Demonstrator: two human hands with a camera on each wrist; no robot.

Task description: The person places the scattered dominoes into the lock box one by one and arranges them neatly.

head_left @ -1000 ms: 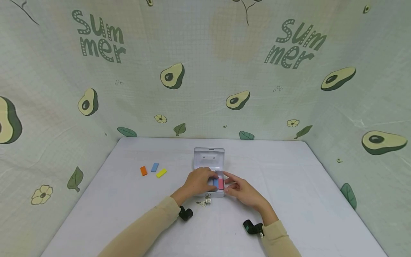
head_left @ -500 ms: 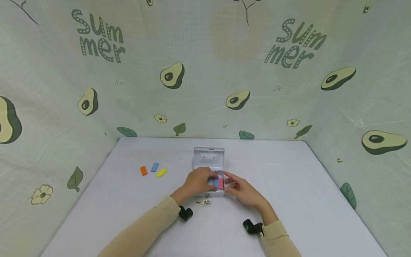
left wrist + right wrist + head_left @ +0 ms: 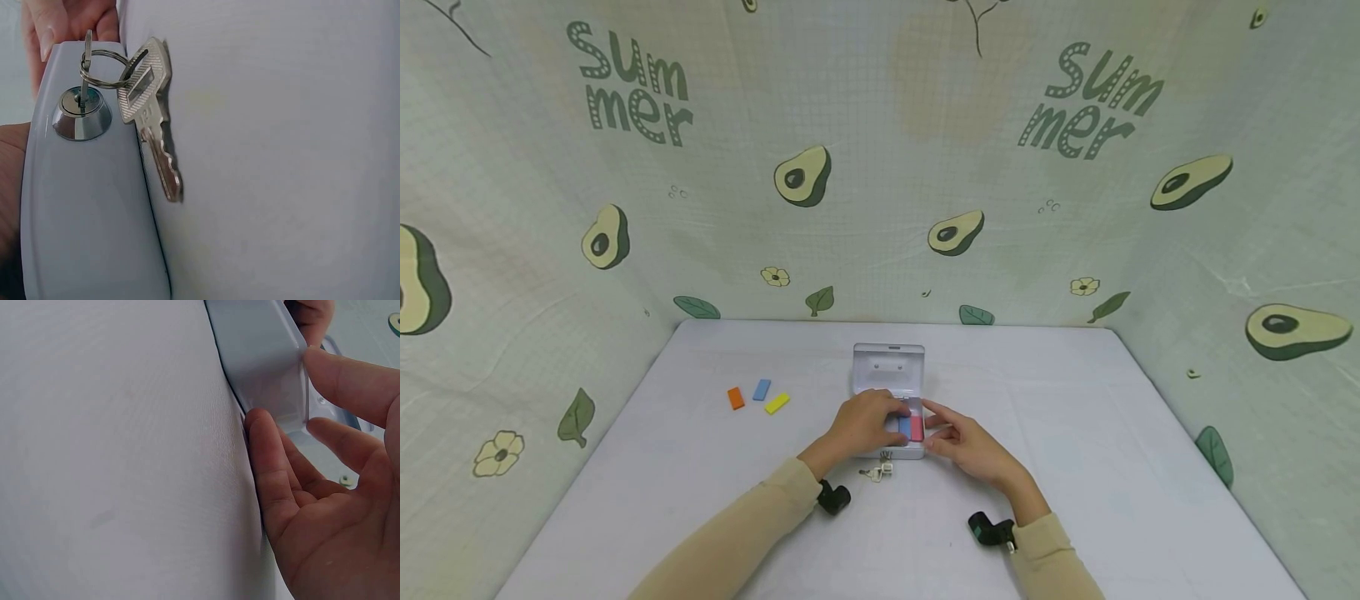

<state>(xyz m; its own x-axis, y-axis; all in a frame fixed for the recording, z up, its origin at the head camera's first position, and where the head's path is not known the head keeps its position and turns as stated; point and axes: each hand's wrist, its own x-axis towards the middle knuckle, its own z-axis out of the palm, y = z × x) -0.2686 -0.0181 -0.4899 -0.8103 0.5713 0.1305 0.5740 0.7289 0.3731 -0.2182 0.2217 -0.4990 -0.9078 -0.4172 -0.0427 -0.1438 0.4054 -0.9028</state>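
Observation:
A small grey metal cash box (image 3: 887, 380) stands with its lid up. My left hand (image 3: 862, 423) reaches into it, thumb and fingertips pinching a blue block (image 3: 905, 428). Right beside that lies a pinkish-red block (image 3: 917, 429), against the box's right end. With thumb and bent fingers, my right hand (image 3: 967, 448) holds the box's right end; in the right wrist view its thumb is at the rim and lower fingers (image 3: 265, 447) touch the side wall. One key sits in the front lock (image 3: 82, 115), and a second key (image 3: 145, 87) hangs from the same ring.
Left of the box, an orange block (image 3: 736, 399), a second blue block (image 3: 762, 390) and a yellow block (image 3: 777, 404) lie loose on the white table (image 3: 1075, 400). A patterned cloth (image 3: 880, 275) stands behind the table and along its sides.

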